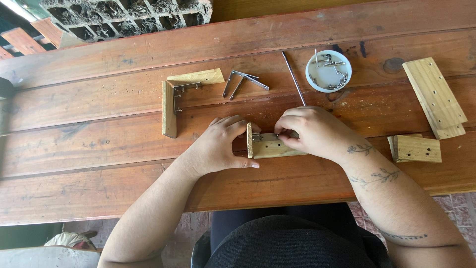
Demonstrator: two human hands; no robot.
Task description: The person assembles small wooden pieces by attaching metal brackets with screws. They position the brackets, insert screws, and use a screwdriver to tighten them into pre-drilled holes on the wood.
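Hands [265, 139] perhaps fastening wooden corner piece [270, 147]

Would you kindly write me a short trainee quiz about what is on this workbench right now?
1. True or false: the left hand and right hand both touch the small wooden corner piece.
2. What lies in the white dish?
A. Screws
B. Coins
C. Buttons
3. Fill in: the loose metal brackets lie between the finished wooden corner and the thin ____ rod.

Key
1. True. The left hand steadies its upright end, and the right hand's fingers pinch at the bracket on top.
2. A.
3. Metal.
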